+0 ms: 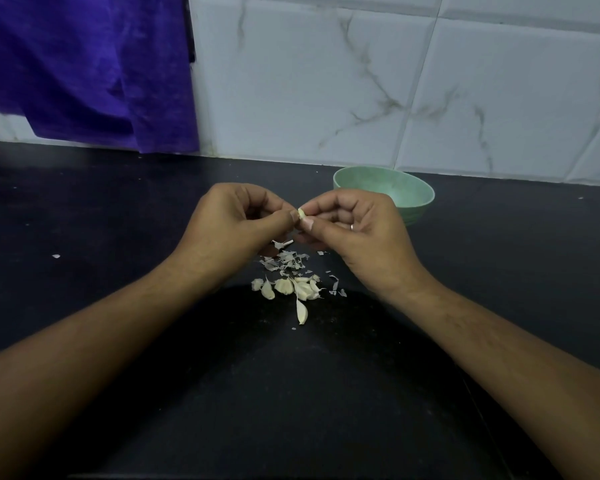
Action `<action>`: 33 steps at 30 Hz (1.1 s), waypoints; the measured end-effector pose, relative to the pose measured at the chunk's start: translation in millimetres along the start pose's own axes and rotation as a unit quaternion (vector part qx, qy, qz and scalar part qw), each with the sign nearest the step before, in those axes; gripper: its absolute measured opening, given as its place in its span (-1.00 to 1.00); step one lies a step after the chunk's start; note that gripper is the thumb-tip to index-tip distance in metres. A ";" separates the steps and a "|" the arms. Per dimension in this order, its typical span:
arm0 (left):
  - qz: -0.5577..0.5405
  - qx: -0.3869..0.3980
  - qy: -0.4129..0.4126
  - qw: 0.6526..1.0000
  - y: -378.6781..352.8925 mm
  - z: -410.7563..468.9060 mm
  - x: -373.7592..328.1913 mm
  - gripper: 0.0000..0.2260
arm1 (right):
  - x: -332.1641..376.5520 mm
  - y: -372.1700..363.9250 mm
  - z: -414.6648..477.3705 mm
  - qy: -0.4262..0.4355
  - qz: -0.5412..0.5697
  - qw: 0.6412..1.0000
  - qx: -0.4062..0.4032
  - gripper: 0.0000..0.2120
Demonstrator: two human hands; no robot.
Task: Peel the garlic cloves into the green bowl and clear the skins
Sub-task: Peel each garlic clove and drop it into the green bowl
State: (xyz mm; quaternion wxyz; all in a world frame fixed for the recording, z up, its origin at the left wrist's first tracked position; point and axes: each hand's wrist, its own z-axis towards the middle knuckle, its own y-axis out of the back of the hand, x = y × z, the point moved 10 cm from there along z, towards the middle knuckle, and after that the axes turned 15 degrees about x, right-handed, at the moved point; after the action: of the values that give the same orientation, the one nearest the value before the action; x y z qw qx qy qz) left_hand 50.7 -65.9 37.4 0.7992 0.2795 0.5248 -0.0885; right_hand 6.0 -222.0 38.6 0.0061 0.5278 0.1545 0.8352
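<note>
A pale garlic clove (301, 213) is pinched between the fingertips of my left hand (236, 223) and my right hand (354, 230), held above the black counter. Both hands have curled fingers. Below them lies a scatter of papery skins (284, 261). Nearer to me sits a small heap of unpeeled cloves (291, 287), with one clove (301, 311) lying apart in front. The green bowl (413, 194) stands behind my right hand, partly hidden by it; the part of its inside that shows looks empty.
The black counter (118, 220) runs back to a white marbled tile wall (361, 81). A purple cloth (84, 64) hangs at the upper left. One stray skin flake (56, 256) lies to the left.
</note>
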 end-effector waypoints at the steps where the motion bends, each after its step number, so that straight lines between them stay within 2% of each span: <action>1: 0.010 -0.004 -0.002 1.000 0.6 -0.7 -1.6 -0.88 | -0.3 -0.3 -0.1 -0.002 0.005 1.000 0.001 -0.90; 4: 0.036 -0.017 -0.005 0.999 2.4 -2.8 -6.2 -0.94 | -0.9 -2.3 -0.8 -0.008 0.035 0.999 0.002 -0.89; 10: 0.069 -0.017 -0.002 0.997 4.6 -3.4 -10.4 -0.82 | -8.6 -5.5 0.2 -0.040 0.090 0.995 0.003 -0.89; 14: 0.078 -0.013 0.001 0.997 5.3 -2.0 -10.8 -0.91 | -12.0 -2.1 0.5 -0.048 0.139 0.989 -0.011 -0.89; 17: 0.073 -0.010 0.012 0.997 5.3 -3.0 -9.2 -0.86 | -14.4 1.9 0.8 -0.060 0.161 0.985 -0.016 -0.87; 22: 0.105 0.003 0.025 0.994 2.5 -1.1 -6.7 -0.76 | -18.5 1.5 1.1 -0.072 0.169 0.983 -0.005 -0.81; 26: 0.151 0.015 0.002 0.988 0.4 -0.3 -8.0 -0.83 | -19.6 1.3 0.4 -0.084 0.160 0.984 -0.001 -0.89; 33: 0.115 0.043 0.017 0.992 -3.7 3.1 -3.3 -0.67 | -19.4 0.2 0.0 -0.088 0.132 0.987 0.011 -0.90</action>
State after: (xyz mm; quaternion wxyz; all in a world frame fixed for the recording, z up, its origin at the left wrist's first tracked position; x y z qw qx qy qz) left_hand 50.1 -71.1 40.0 0.7823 0.3730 0.4988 -0.0138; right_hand 14.6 -225.6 21.6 -0.0960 0.6147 0.0914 0.7775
